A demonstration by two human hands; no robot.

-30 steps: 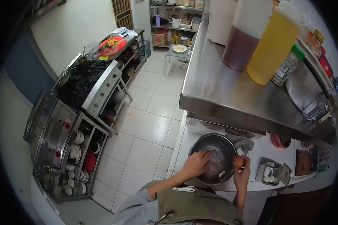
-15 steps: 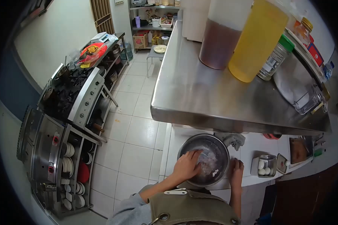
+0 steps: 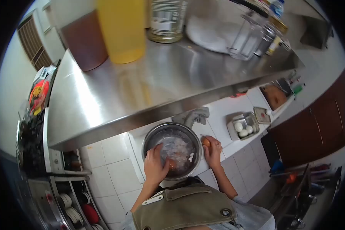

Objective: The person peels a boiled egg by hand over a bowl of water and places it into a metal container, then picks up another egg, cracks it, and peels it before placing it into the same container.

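A round metal bowl point(image 3: 145, 135) of water stands on the white tiled counter, with pale, ice-like pieces and small white bits in it. My left hand point(image 3: 155, 165) is in the bowl's left side, fingers apart, next to a brown egg point(image 3: 172, 164) in the water by the thumb; no firm grip shows. My right hand point(image 3: 213, 150) rests on the counter right of the bowl, fingers wrapped round another brown egg point(image 3: 206, 142). Further right, a square metal container point(image 3: 234, 132) holds several white eggs point(image 3: 243, 133).
A steel shelf point(image 3: 115, 103) overhangs the counter, carrying a yellow bottle point(image 3: 124, 34) and jars. Behind the bowl lies a grey cloth point(image 3: 197, 117). A lid point(image 3: 262, 115) sits beside the container. The stove point(image 3: 27, 134) is at the left.
The view has swung right. The brown egg at my right hand now shows, as does the one in the bowl by my left thumb. My left hand sits lower in the bowl.
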